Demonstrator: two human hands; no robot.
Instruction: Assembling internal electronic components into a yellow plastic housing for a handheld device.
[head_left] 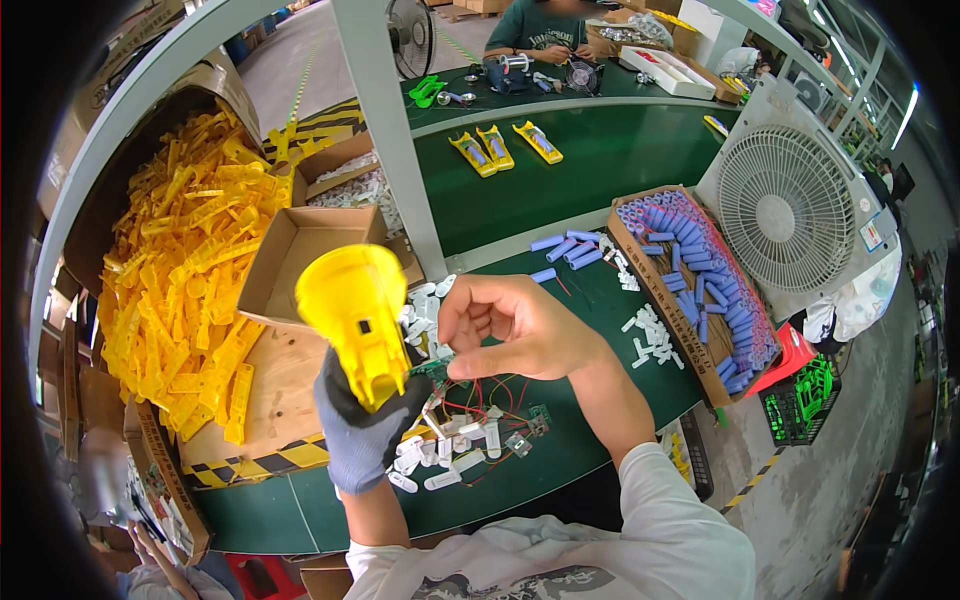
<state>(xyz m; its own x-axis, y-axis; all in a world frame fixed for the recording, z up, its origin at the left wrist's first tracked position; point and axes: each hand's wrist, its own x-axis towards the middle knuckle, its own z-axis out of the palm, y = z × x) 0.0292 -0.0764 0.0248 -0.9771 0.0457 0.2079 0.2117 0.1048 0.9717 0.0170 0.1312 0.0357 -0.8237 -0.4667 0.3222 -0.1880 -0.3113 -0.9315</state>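
Observation:
My left hand (368,425), in a grey glove with dark fingers, grips a yellow plastic housing (352,315) shaped like a flashlight shell, its wide round end pointing up. My right hand (520,335) is bare. Its fingers are curled and the thumb tip presses at the edge of a small green circuit board (431,371), close beside the housing's lower end. Red wires (482,388) trail by the board. Below both hands, white plastic parts (450,452) and further wired boards (538,420) lie heaped on the green table. The glove hides part of the housing.
Yellow housings (190,270) pile high at left beside an open cardboard box (305,245). At right, a carton (640,262) holds many blue cells (700,290), with a large fan (785,200) behind. Filled yellow housings (538,142) lie on the far belt; a co-worker (540,35) sits beyond.

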